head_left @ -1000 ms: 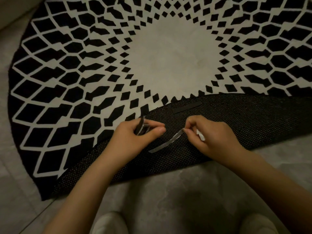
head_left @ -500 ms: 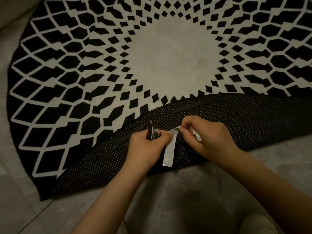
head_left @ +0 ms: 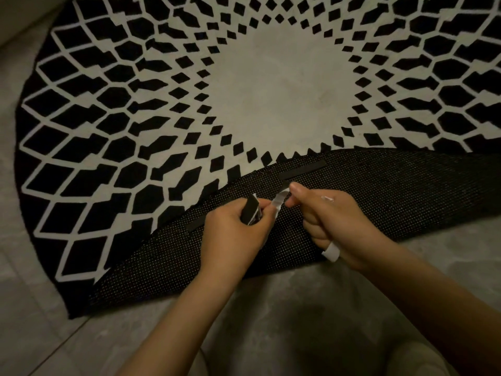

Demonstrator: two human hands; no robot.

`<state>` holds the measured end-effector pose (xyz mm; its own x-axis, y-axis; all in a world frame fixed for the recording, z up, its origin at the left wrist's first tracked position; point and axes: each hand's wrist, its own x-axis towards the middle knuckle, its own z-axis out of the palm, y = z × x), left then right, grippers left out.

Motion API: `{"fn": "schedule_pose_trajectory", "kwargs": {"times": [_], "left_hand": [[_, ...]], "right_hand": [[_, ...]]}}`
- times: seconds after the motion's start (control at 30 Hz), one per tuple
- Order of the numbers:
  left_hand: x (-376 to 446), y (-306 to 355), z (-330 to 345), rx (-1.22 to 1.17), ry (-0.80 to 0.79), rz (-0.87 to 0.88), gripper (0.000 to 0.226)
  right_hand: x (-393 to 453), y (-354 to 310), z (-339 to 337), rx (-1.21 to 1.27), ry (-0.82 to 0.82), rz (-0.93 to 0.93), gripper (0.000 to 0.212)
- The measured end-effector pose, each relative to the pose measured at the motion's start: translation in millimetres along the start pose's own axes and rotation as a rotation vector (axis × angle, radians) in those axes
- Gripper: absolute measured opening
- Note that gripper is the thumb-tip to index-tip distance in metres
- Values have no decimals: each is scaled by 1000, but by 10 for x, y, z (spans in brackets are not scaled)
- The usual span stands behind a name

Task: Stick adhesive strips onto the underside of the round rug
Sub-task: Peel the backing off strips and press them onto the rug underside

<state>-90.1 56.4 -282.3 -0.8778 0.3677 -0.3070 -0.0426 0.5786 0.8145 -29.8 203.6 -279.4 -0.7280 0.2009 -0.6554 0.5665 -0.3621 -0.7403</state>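
Head view, looking down at a round rug (head_left: 135,109) that lies on a pale tiled floor (head_left: 284,321). The rug's upper face carries a black-and-white diamond pattern radiating from a plain light centre. Its near edge is folded back over the patterned face, so that the dark, dotted underside (head_left: 406,191) faces upward across the lower right of the view.

Two black adhesive strips already lie flat on this underside: one (head_left: 303,170) near the fold line, just beyond the hands, and another (head_left: 194,226) lower left, partly hidden behind the left hand.

The left hand (head_left: 233,234) is clenched around a small bundle of black strips (head_left: 250,211), whose upper ends stand out between thumb and fingers. The right hand (head_left: 339,226) pinches the end of a white backing paper (head_left: 280,200) between thumb and forefinger; this paper curls downward between the two hands, just above the underside. A second piece of white paper (head_left: 331,253) projects from below the curled fingers of the same hand, tucked in the palm. Both hands hover over the folded-back part, close together, near the middle of the flap.

Both forearms enter from the lower edge of the view. A pale rounded shape at the lower right corner, probably a knee (head_left: 423,359), is too dim to tell with certainty.
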Motion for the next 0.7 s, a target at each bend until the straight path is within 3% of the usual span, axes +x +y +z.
{"fn": "schedule_pose_trajectory", "kwargs": {"times": [0.13,0.27,0.37,0.47,0.7], "left_hand": [[-26,-60,56,84,25,123,8],[-12,-75,55,93,-25,129,6],[7,-24,18,-90,-185,-68,6],[29,23,-52,-404,-210,-392,19],[59,43,-85,-490,-348,-465,31]], "right_hand": [[27,16,25,97,41,67,19],[28,11,19,109,87,73,10],[16,-4,4,-33,138,-4,8],[0,-26,-19,-196,139,-63,8],[-4,-49,2,-466,87,-222,10]]}}
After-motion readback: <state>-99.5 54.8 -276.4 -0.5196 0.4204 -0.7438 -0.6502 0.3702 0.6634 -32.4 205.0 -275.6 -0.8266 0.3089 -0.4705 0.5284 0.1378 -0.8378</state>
